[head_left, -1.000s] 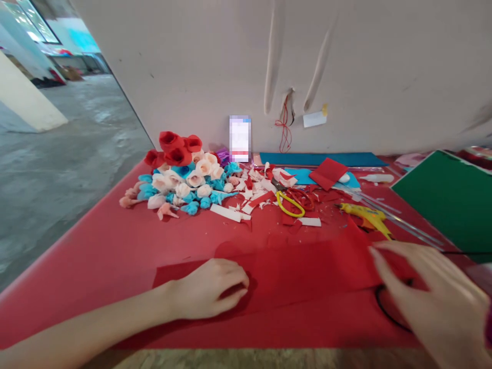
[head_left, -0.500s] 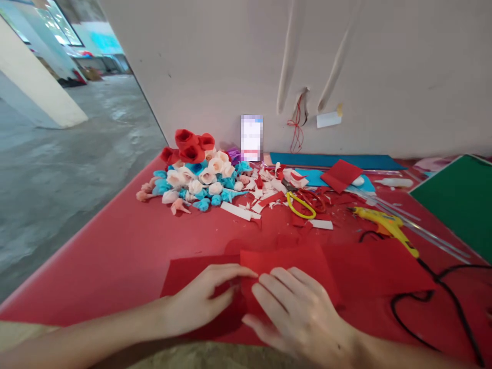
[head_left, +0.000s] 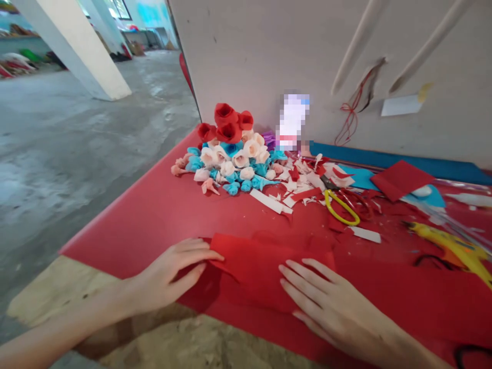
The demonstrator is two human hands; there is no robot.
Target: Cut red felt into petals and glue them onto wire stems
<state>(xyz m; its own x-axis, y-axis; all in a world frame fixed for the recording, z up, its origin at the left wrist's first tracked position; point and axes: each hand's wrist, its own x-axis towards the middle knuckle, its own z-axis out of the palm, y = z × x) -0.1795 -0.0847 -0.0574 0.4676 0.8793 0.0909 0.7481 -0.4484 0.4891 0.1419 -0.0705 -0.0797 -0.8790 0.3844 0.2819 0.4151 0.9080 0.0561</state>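
Bright red paper (head_left: 249, 266), which looks like crepe paper, lies in a layered strip near the table's front edge. At its left end, my left hand (head_left: 182, 266) is closed on the paper's corner, index finger on top and thumb held lower. The paper's lower left edge curls up slightly there, and some of the fingers are hidden. My right hand (head_left: 323, 297) rests flat on the paper's right part, fingers stretched out and a little apart. More red paper (head_left: 418, 292) extends to the right beyond that hand.
Beyond the hands, paper flowers (head_left: 230, 159) in red, white, blue and pink are heaped. Paper scraps (head_left: 303, 179), yellow-handled scissors (head_left: 342, 207) and a yellow glue gun (head_left: 453, 246) lie to their right. A blurred phone (head_left: 292, 120) leans on the wall (head_left: 269, 51).
My hands have moved apart, the left one leftward with the paper's left end. My right hand has flattened out on the paper. The view has turned to the left.
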